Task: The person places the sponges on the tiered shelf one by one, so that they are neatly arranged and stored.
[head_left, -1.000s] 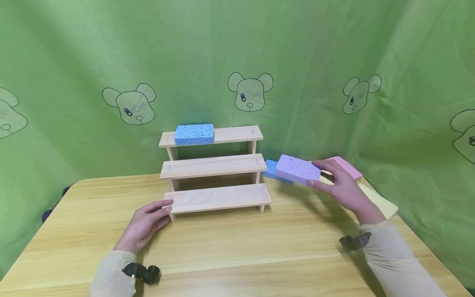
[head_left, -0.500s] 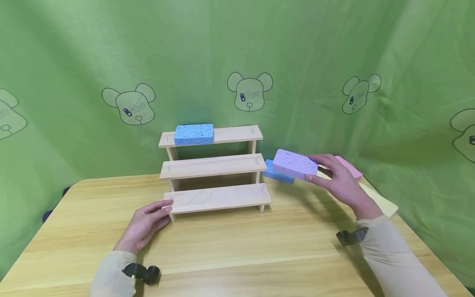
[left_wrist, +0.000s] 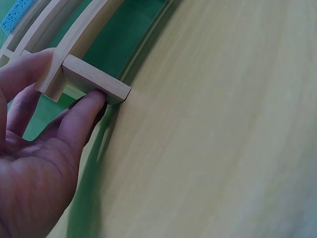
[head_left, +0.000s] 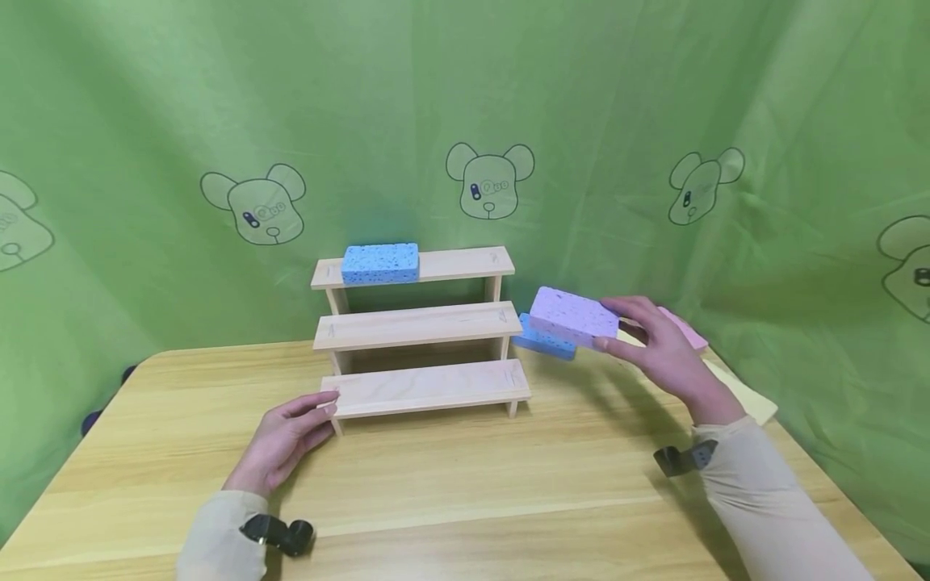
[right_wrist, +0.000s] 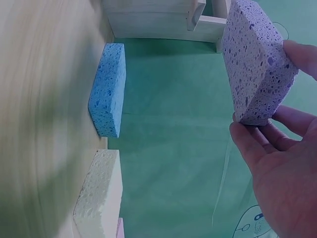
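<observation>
A three-step wooden display shelf [head_left: 429, 389] stands on the table, with a blue sponge [head_left: 380, 264] at the left of its top step. My left hand [head_left: 279, 442] grips the left end of the bottom step; in the left wrist view the thumb presses against the leg [left_wrist: 94, 79]. To the right of the shelf, my right hand [head_left: 668, 359] holds a speckled purple sponge [head_left: 570, 316] by its right end, raised above the table. The sponge tilts slightly and partly covers a second blue sponge [head_left: 554, 347] lying on the table behind it.
Beyond the right hand, a pink sponge [head_left: 686, 329] and a pale yellow sponge [head_left: 744, 394] lie near the right table edge, partly hidden. A cream sponge [right_wrist: 99, 193] shows near the blue one in the right wrist view. Green printed cloth [head_left: 596, 97] hangs behind the table.
My right hand has moved slightly left and up with the purple sponge, uncovering more of the blue sponge on the table. The left hand keeps its place on the shelf.
</observation>
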`<state>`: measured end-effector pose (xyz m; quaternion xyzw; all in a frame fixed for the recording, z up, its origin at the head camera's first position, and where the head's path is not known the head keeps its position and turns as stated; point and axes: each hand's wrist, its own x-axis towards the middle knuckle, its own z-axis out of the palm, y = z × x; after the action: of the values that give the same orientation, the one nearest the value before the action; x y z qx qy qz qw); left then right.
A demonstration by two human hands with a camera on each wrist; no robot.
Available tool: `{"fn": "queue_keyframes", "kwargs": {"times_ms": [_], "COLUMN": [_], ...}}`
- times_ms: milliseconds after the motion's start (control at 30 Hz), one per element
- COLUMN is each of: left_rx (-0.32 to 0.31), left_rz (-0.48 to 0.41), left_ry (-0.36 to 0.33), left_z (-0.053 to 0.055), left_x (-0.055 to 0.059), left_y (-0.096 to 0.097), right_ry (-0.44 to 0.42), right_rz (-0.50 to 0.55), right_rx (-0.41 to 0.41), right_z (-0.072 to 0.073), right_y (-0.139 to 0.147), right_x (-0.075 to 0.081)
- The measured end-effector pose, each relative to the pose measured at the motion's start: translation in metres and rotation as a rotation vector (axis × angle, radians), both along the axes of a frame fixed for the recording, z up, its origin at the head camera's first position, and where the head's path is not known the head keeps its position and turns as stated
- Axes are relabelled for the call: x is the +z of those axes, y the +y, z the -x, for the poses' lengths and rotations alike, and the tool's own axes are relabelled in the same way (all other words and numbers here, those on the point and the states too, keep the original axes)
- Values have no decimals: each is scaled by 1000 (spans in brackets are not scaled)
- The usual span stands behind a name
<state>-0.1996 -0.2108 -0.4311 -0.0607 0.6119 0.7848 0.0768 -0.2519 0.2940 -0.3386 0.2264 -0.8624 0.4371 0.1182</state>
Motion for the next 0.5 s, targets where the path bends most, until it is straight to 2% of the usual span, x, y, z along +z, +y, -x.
{"fn": "queue_keyframes", "kwargs": {"times_ms": [500], "left_rx": [-14], "left_rz": [5], "left_ry": [2], "left_z": [0], "left_x": [-2], "left_y": [0], "right_ry": [-23], "right_rz": [36], "right_rx": [-11], "right_z": [4], "right_y": [-12], "right_x": [9]}}
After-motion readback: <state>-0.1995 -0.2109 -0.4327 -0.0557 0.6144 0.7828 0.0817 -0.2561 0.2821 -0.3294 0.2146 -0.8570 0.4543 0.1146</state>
